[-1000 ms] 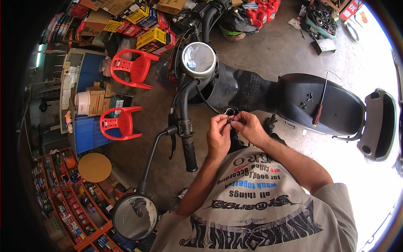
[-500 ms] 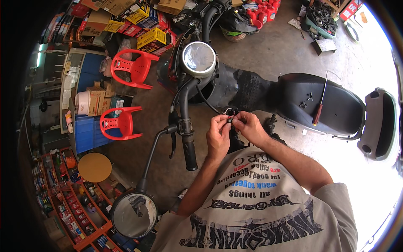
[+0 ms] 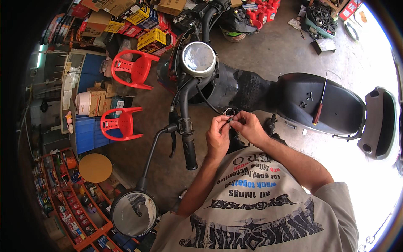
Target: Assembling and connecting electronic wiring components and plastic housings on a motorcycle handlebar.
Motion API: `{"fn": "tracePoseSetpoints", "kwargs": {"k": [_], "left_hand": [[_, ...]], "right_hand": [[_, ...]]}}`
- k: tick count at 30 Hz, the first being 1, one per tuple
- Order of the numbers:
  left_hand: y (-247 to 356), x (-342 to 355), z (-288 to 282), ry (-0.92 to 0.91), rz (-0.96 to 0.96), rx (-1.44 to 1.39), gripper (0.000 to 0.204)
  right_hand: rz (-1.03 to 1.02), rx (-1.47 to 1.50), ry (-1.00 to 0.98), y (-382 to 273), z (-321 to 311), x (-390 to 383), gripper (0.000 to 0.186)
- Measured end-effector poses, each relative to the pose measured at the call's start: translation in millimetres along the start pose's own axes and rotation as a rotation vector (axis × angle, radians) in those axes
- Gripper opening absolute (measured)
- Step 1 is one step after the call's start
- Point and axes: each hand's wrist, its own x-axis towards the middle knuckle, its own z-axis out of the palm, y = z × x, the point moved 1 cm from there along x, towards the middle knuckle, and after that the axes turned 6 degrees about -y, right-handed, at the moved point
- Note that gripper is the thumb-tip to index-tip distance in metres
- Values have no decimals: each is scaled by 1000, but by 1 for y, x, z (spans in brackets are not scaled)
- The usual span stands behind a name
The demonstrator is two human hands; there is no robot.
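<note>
My left hand (image 3: 217, 136) and my right hand (image 3: 252, 129) meet beside the motor scooter's black footboard (image 3: 247, 86). Their fingertips pinch together on a small dark piece that I cannot make out. Just beyond the fingers curves a thin, light wire-like loop (image 3: 228, 111), close to a black cable (image 3: 205, 101) that runs down from the handlebar. On the black seat (image 3: 344, 101) to my right lies a long thin tool with a reddish-brown handle (image 3: 317, 114). Small dark parts (image 3: 303, 104) rest on the seat beside it.
The handlebar grip (image 3: 190, 155) and round mirror (image 3: 134, 215) stick out at my left. Two red plastic chairs (image 3: 140, 69) stand further left, near orange shelves (image 3: 90, 231). Stacked boxes (image 3: 152, 40) and a bin of parts (image 3: 321, 21) are beyond the scooter.
Both hands stay in nearly the same place. The fingertips have shifted slightly around the small piece between them.
</note>
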Motion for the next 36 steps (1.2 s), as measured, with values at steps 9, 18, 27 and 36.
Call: {"fn": "tracePoseSetpoints", "kwargs": {"k": [9,18,27,36], "left_hand": [[-1,1,1,7,1,-1,17],[0,1,1,7,-20,-39,19],[-1,1,1,10,-13,-59,19],[-4,1,1,18,-12,-71,18]], "right_hand": [[-3,-10,4,-1,0,0,21],[-3,47,-16,-5,-1,-1,17],[7,51,-25,-6,-2,-1,17],[103,124,-53,-19,-6,-3,22]]}}
